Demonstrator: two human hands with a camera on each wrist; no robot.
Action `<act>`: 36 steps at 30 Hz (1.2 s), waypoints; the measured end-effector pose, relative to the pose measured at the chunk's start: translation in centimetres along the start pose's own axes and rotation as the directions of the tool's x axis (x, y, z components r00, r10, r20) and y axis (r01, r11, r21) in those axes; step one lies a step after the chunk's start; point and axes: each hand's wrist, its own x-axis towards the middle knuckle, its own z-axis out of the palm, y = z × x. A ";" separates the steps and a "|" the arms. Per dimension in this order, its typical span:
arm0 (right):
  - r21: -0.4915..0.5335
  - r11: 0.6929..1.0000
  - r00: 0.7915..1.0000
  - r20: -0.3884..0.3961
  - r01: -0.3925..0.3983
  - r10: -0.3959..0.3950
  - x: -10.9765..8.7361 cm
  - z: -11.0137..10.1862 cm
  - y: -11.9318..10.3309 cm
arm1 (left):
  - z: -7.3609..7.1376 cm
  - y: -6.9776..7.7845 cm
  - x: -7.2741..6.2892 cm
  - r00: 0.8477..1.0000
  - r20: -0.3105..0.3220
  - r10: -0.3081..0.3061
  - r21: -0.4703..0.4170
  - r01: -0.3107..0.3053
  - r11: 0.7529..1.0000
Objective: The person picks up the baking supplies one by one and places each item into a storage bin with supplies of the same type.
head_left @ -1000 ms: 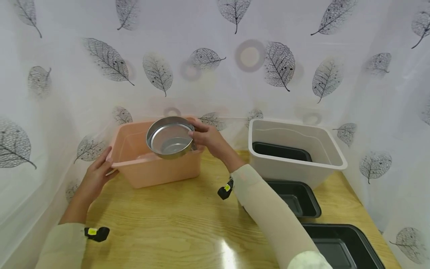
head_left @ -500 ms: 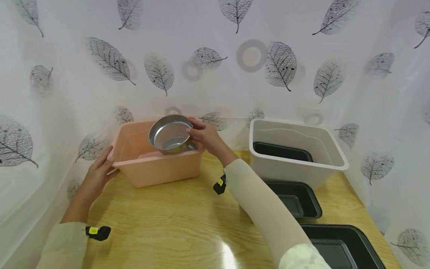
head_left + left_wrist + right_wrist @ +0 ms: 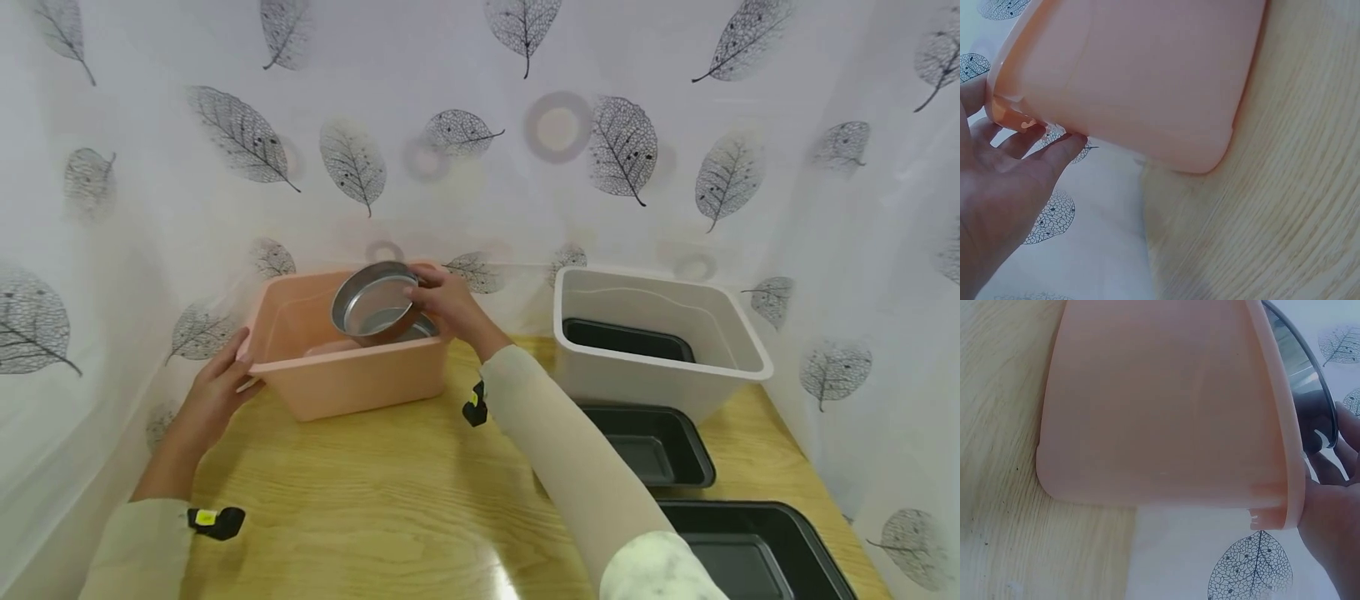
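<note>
In the head view my right hand (image 3: 452,305) grips the edge of a round silver metal cake pan (image 3: 375,302), thumb on the inner side. Tilted, the pan sits partly inside the peach plastic bin (image 3: 352,387), near its right end. Another shiny metal piece (image 3: 420,328) shows just below it in the bin; its full shape is hidden. My left hand (image 3: 213,396) holds the bin's left rim. The left wrist view shows those fingers (image 3: 1063,150) curled beneath the rim. From the right wrist, the pan (image 3: 1300,369) appears behind the bin's edge.
A white bin (image 3: 660,379) stands at the back right with a black pan (image 3: 630,340) inside. In front lie a black loaf pan (image 3: 652,450) and a larger black baking pan (image 3: 750,550) on the wooden table (image 3: 360,492). A leaf-patterned curtain (image 3: 480,200) hangs behind.
My right hand has moved slightly left and lowered the cake pan into the peach bin, tilting it more. The shiny piece beneath has come into view. My left hand stays at the rim.
</note>
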 end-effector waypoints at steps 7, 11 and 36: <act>-0.035 0.999 1.000 0.025 -0.003 0.004 0.6 0.2 0.1 | 0.2 0.0 0.0 1.000 0.000 0.008 0.018 -0.008 1.000; -0.046 0.999 0.999 0.053 0.004 -0.002 0.7 0.2 0.2 | 0.2 -0.1 -0.1 1.000 0.009 0.010 0.026 -0.011 1.000; -0.475 0.880 0.997 0.061 -0.004 0.037 0.8 0.4 0.0 | -0.1 0.0 -0.1 1.000 0.010 0.007 0.035 -0.007 0.999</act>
